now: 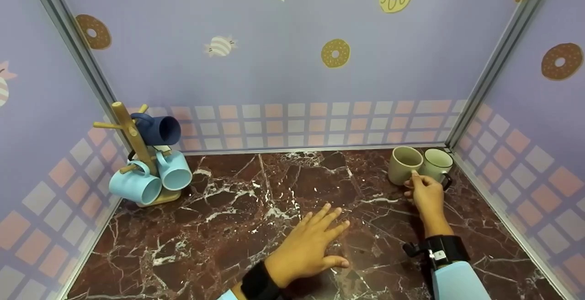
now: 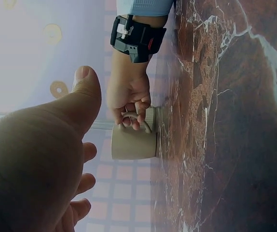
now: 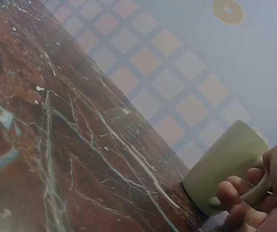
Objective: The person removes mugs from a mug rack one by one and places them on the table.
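At the back right of the table, my right hand [image 1: 427,195] grips the handle of a beige mug [image 1: 400,167]. In the right wrist view the fingers curl through the handle of that mug [image 3: 225,166], which stands upright. Just right of it is a pale green mug [image 1: 436,163] with a dark handle, partly covered by the right hand. My left hand [image 1: 308,247] is over the front middle of the table, fingers spread and straight, holding nothing. The left wrist view shows its thumb raised, with the beige mug [image 2: 133,142] beyond.
On the left a wooden mug tree [image 1: 132,135] carries a dark blue mug [image 1: 160,129] and two light blue mugs, one in front [image 1: 135,185] and one behind it [image 1: 174,170]. Patterned walls close in the brown marbled table [image 1: 219,245] at the back and both sides.
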Demonstrator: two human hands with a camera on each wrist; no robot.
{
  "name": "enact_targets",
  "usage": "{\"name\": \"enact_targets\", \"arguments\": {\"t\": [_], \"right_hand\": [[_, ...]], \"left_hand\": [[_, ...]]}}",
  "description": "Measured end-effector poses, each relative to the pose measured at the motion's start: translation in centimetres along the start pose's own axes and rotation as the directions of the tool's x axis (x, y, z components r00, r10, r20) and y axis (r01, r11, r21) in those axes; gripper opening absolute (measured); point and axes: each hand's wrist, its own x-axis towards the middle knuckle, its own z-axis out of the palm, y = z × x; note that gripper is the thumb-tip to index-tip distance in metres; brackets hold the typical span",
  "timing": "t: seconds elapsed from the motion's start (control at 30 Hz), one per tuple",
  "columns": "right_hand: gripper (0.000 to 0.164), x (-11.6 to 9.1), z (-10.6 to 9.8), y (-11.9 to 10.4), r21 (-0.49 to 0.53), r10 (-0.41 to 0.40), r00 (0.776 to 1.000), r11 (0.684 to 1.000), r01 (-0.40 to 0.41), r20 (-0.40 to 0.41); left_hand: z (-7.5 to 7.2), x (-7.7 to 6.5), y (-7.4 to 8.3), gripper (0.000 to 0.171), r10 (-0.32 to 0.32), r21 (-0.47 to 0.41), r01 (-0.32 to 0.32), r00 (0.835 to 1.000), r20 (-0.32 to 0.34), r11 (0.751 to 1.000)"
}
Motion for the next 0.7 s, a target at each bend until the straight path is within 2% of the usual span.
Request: {"name": "enact_targets", "arguments": {"t": [0.13,0.33,0.4,0.57,0.7], "right_hand": [[0.048,0.0,-0.1,-0.1,-0.02,-0.011,1.0,1.0,0.011,-0.022],[0.038,0.0,-0.7,-0.4,-0.05,-0.069,0.986,0.997,0.062,-0.15],[0.035,0.0,-0.8,-0.8,-0.032,-0.087,0.979,0.996,0.082,-0.184],[0.035,-0.3,-0.7,-2.0,0.041,-0.164,0.958,0.983,0.178,-0.235],[0.032,-1.0,0.1,-3.1,0.072,-0.244,0.942,0.961,0.267,-0.232]], "left_hand": [[-0.1,-0.1,0.0,0.093,-0.008,-0.001,0.008,1.0,0.0,1.0],[-0.4,0.0,0.0,0.093,-0.02,0.003,0.02,1.0,0.008,1.0],[-0.6,0.0,-0.1,0.093,-0.027,-0.002,0.027,1.0,0.006,1.0],[-1.5,-0.1,-0.6,0.092,-0.055,-0.014,0.055,0.998,-0.01,0.998],[-2.3,-0.2,-1.2,0.091,-0.072,-0.009,0.072,0.997,-0.015,0.997]]}}
